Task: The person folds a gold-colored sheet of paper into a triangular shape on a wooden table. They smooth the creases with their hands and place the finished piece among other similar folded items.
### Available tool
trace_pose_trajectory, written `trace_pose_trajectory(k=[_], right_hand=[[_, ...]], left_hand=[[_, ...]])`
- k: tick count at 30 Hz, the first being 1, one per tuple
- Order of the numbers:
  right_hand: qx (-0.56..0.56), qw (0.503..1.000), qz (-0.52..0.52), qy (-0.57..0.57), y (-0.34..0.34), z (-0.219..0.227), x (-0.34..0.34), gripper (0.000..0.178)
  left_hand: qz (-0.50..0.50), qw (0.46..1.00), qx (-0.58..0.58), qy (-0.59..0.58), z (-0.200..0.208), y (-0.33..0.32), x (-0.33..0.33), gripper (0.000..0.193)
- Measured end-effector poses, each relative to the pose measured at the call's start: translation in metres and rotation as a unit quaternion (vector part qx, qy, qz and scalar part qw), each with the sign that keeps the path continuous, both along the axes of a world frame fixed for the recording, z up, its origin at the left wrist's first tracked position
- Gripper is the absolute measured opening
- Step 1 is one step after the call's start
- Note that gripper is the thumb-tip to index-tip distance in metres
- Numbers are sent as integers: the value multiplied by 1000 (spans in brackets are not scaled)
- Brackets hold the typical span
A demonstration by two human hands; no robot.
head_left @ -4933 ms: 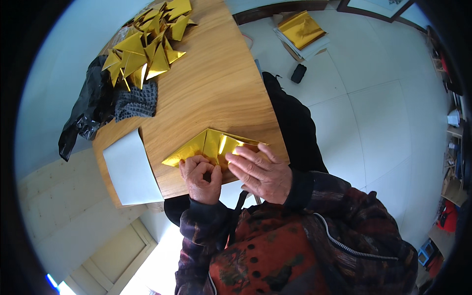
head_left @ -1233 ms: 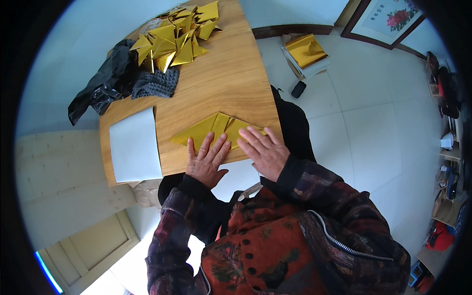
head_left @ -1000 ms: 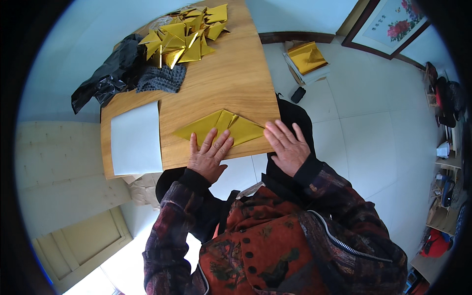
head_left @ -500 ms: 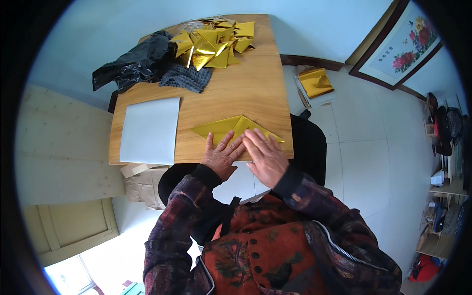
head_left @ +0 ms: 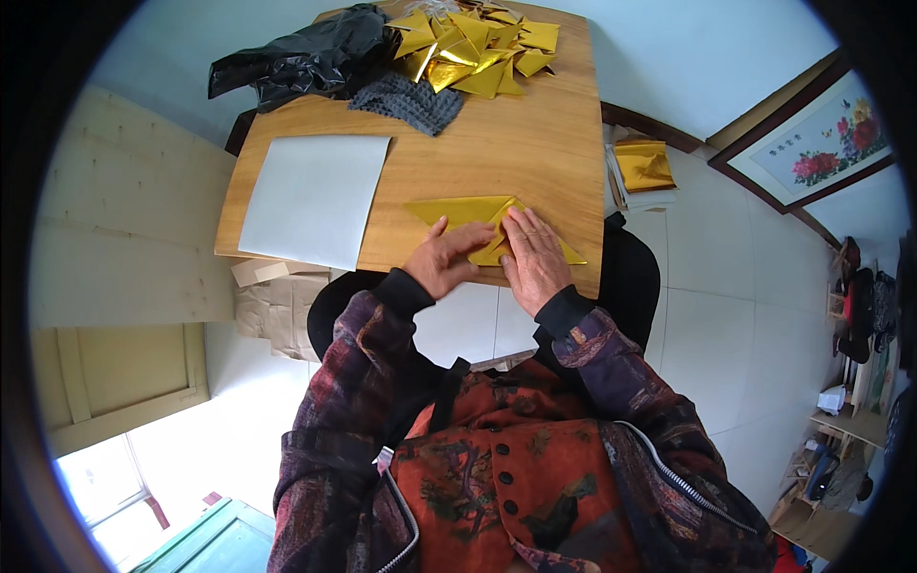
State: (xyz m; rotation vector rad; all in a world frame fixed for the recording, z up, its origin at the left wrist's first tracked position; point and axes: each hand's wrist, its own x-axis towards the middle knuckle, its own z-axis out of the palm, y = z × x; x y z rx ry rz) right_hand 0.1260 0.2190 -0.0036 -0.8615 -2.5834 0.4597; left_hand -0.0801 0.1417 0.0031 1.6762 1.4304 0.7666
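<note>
So the gold paper [head_left: 458, 207] is on the table [head_left: 487, 158] right by the near edge, folded to a low peak. Right hand [head_left: 536, 256] is laid flat over it, fingers together. Left hand [head_left: 445, 258] is bent beside it; can't tell if that grip's pinching anything. White sheet [head_left: 310, 201] sits off left.

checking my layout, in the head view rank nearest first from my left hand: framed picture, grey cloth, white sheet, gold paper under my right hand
1. Gold paper: at the left hand
2. White sheet: left
3. Grey cloth: farther forward
4. Framed picture: far right
</note>
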Motion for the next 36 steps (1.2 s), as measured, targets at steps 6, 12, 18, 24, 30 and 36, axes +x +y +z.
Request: trace_pose_trajectory(k=[6,12,18,24,30,36], right_hand=[[-16,999,-27,-15,-2,5,-6,64],[-14,995,-95,-37,-10,4,-18,74],[-28,994,-103,-38,-11,7,-21,82],[-41,993,-107,-35,-12,7,-21,83],[-48,993,-102,-27,-12,2,-19,86],[-63,993,-97,-17,-13,2,-18,83]], left_hand=[[146,942,39,-300,-18,8,7,38],[213,951,66,-212,-12,7,28,39],[210,968,136,-21,-11,8,28,37],[213,968,132,-3,-14,12,33,43],[238,965,55,-100,-13,18,38,48],[250,961,119,-12,-24,15,38,60]])
